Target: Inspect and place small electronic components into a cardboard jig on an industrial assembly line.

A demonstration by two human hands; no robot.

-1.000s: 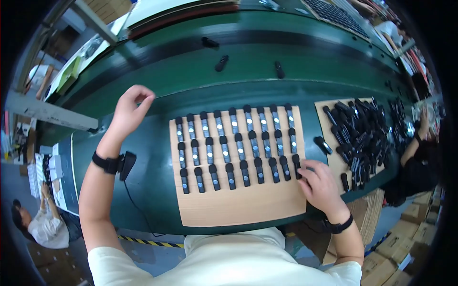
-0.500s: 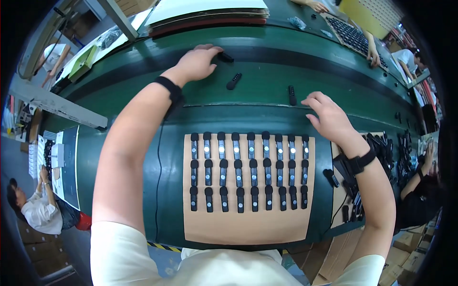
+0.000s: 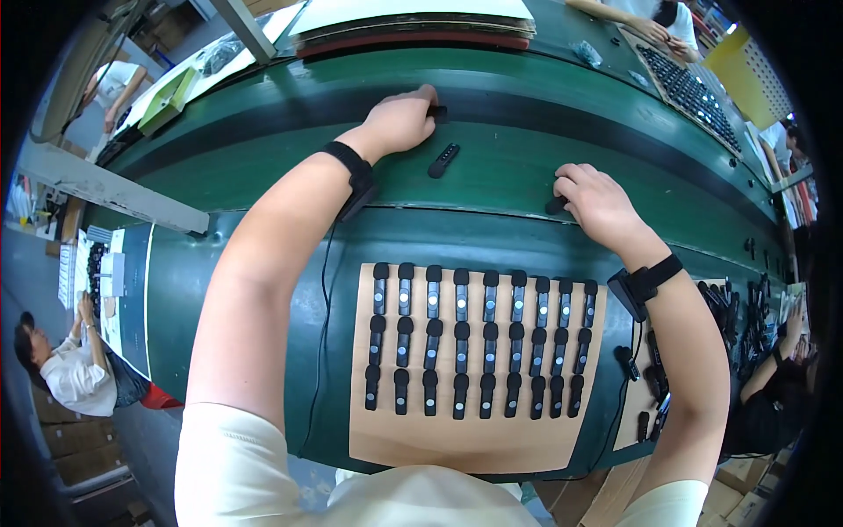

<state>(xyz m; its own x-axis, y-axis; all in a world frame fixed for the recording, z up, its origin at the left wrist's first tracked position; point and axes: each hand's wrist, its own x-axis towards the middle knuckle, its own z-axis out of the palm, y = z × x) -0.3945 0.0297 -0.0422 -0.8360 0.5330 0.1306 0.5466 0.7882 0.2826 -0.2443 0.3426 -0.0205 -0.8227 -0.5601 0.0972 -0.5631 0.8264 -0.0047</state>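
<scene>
Beyond a tan cardboard sheet (image 3: 479,439) lined with rows of small black oblong parts (image 3: 461,342), each marked with a pale round dot, a person at a green conveyor belt (image 3: 509,140) reaches forward with both bare hands, seen from the head camera. On the far side of the sheet, the left hand (image 3: 399,119) lies curled over the dark strip of the belt, its fingertips closed about one end of a small black piece (image 3: 436,111); how firmly it is pinched cannot be told, since the palm hides most of it. Nearer the sheet and to its right end, the right hand (image 3: 597,198) rests knuckles up, fingers bent down over another black piece (image 3: 555,205) that pokes out beneath them at the belt's near edge. Between the two hands, a third black oblong part (image 3: 443,160), ribbed with tiny light dots along its face, lies loose and slanted on the smooth green surface, touching neither hand. Both wrists carry black bands (image 3: 356,171) with thin cords trailing back toward the body. Right of the sheet, a second tan board (image 3: 634,413) holds a loose heap of glossy black parts (image 3: 733,316). Far beyond the sheet, at the upper right, a dark tray (image 3: 689,83) of ranked black pieces sits before another worker's hands (image 3: 654,31).
</scene>
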